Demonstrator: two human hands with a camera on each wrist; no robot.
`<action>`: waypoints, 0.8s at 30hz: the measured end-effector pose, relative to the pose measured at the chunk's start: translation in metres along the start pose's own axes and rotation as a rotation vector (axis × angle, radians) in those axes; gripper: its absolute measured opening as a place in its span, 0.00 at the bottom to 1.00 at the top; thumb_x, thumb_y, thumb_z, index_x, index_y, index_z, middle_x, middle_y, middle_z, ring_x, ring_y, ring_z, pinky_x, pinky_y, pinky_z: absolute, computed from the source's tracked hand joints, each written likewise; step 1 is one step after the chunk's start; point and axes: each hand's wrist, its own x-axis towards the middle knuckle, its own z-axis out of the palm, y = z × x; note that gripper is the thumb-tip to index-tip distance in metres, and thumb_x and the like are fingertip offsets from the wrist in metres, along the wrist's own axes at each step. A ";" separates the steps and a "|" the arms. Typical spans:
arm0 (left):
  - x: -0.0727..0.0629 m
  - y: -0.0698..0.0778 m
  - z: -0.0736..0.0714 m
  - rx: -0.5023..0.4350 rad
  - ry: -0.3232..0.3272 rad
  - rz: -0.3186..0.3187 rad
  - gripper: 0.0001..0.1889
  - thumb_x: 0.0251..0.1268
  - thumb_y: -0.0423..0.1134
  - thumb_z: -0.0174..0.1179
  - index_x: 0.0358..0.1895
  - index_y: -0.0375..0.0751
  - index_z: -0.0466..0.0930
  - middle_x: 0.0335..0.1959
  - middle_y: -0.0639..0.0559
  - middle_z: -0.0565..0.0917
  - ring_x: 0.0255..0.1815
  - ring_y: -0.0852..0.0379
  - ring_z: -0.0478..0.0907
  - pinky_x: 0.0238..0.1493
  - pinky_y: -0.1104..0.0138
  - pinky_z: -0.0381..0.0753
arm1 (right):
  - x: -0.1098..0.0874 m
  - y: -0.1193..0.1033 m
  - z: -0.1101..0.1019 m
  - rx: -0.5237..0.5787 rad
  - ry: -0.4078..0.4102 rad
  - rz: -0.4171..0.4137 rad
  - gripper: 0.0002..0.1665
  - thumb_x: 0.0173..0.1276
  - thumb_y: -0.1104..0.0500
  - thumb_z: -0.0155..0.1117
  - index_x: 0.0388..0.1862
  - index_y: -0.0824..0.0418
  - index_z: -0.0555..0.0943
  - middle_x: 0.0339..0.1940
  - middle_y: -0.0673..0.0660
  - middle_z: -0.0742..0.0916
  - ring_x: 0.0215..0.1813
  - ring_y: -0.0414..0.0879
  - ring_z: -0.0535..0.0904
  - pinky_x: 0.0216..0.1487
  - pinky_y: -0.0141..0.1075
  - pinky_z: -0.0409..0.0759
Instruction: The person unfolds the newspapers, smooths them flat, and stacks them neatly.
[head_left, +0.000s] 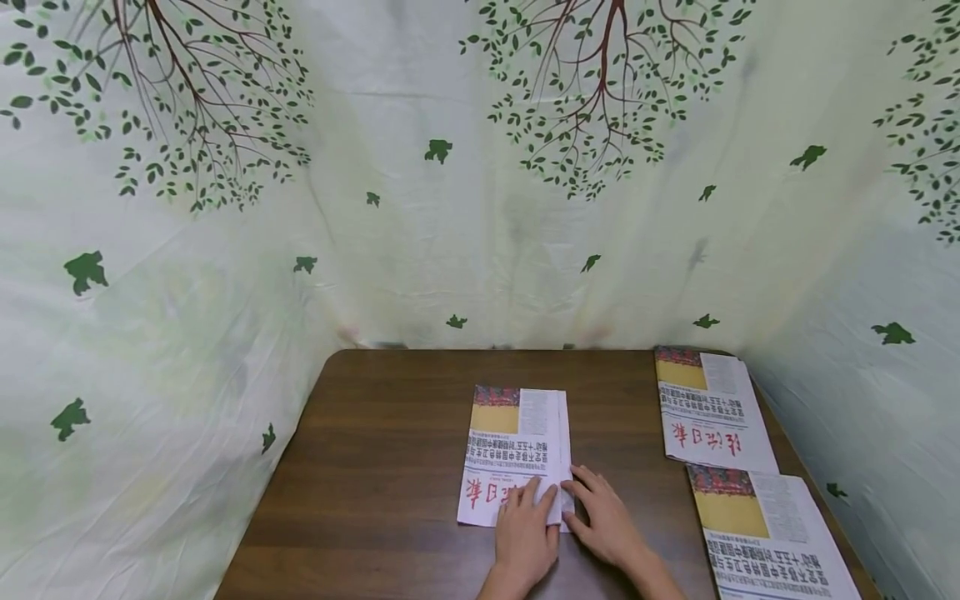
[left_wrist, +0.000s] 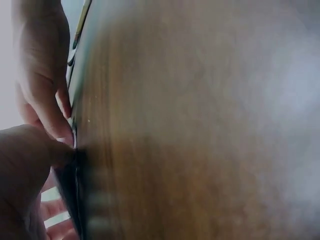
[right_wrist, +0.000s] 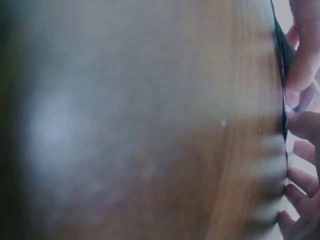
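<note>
Folded newspaper (head_left: 506, 457) flat on worktop (head_left: 360, 467). Left hand (head_left: 525, 533) on newspaper's near right part, fingers spread; right hand (head_left: 606, 521) spread at newspaper's right edge. Likely light, floppy, easily creased, layers prone to slipping; best held flat by both long sides.

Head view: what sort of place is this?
Probably an indoor work booth: a dark-brown wood-grain table bearing white rectangular printed newspapers, surrounded by pale, wrinkled, fabric-like hangings with green leaves and brown branches. Anything beyond them is hidden.
</note>
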 end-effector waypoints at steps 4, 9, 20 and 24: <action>-0.005 -0.007 -0.001 -0.087 0.005 0.069 0.27 0.57 0.55 0.69 0.62 0.55 0.83 0.64 0.49 0.81 0.60 0.49 0.77 0.54 0.55 0.79 | -0.006 0.004 -0.001 -0.016 0.047 -0.022 0.28 0.60 0.55 0.77 0.59 0.59 0.84 0.70 0.62 0.80 0.71 0.62 0.76 0.69 0.58 0.73; -0.008 -0.021 -0.004 -0.146 0.013 0.071 0.26 0.54 0.55 0.73 0.58 0.55 0.84 0.64 0.50 0.81 0.65 0.48 0.76 0.60 0.50 0.78 | -0.009 0.007 -0.004 -0.009 0.042 -0.009 0.28 0.61 0.52 0.77 0.60 0.58 0.84 0.70 0.60 0.80 0.72 0.60 0.75 0.68 0.57 0.75; -0.013 -0.009 -0.001 -0.297 0.147 0.191 0.11 0.59 0.38 0.71 0.45 0.53 0.87 0.42 0.59 0.86 0.45 0.59 0.80 0.50 0.64 0.80 | -0.014 0.006 -0.007 0.005 0.010 0.067 0.21 0.64 0.53 0.75 0.54 0.58 0.87 0.70 0.60 0.81 0.74 0.62 0.73 0.70 0.57 0.73; -0.012 -0.003 0.002 -0.369 0.170 0.180 0.17 0.58 0.33 0.70 0.51 0.50 0.85 0.38 0.60 0.87 0.39 0.63 0.81 0.42 0.68 0.80 | -0.016 0.010 -0.007 -0.008 0.058 0.093 0.21 0.59 0.51 0.79 0.49 0.56 0.88 0.69 0.60 0.81 0.73 0.62 0.74 0.69 0.56 0.75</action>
